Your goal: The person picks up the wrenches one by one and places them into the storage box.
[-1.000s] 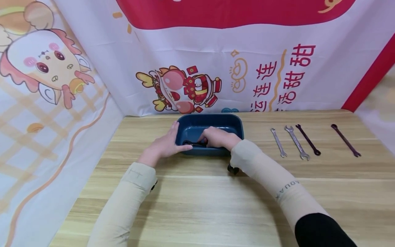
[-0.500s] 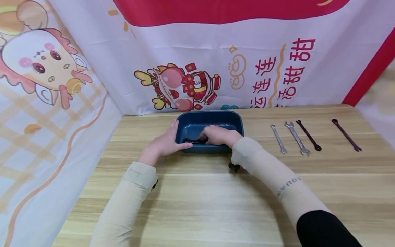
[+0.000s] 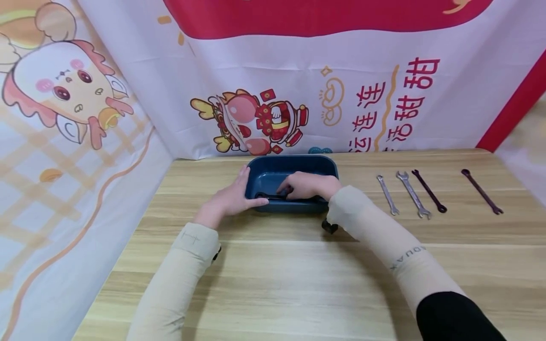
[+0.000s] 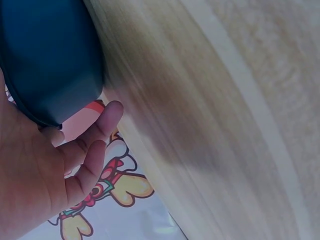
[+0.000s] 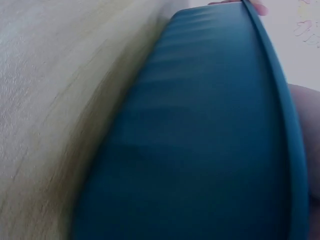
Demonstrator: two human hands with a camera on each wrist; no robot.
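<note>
left hand (image 3: 230, 199): flat, fingers straight against blue tray (image 3: 294, 163) side
right hand (image 3: 308, 185): inside tray, fingers pinching black wrench (image 3: 269, 195)

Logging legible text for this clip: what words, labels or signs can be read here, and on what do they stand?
"AUQA", letters as they read in the head view, on the right sleeve.
"甜甜" in red on the backdrop banner.
"连连" in red on the same banner.
A third red column, ending "活", is partly cut off.
The wrenches carry no readable marks.
</note>
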